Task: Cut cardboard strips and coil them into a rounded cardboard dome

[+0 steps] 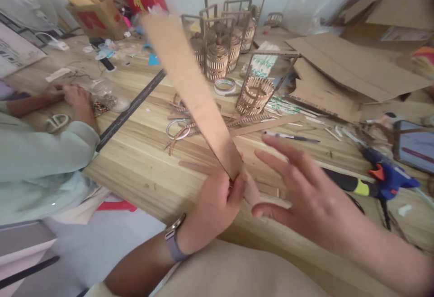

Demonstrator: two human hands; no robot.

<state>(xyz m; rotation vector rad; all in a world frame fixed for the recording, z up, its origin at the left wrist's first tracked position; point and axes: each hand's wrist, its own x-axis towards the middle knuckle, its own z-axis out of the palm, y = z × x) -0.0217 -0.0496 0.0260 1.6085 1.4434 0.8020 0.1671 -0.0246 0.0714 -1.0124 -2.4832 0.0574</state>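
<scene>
My left hand [217,200] is closed round the lower end of a long brown cardboard strip [190,89]. The strip slants up and to the left over the wooden table [142,152], its far end blurred. Just to the right of the strip's lower end, my right hand [305,188] is open with its fingers spread, the thumb close to the strip, and it holds nothing. I wear a watch [174,240] on my left wrist.
Several small cardboard lantern cages [220,48] stand at the back, one [254,93] nearer. A blue glue gun [389,177], a pen [291,137], tape rolls [225,86] and cardboard sheets [349,71] lie to the right. Another person's hands [71,96] work at the left beside a black ruler [132,109].
</scene>
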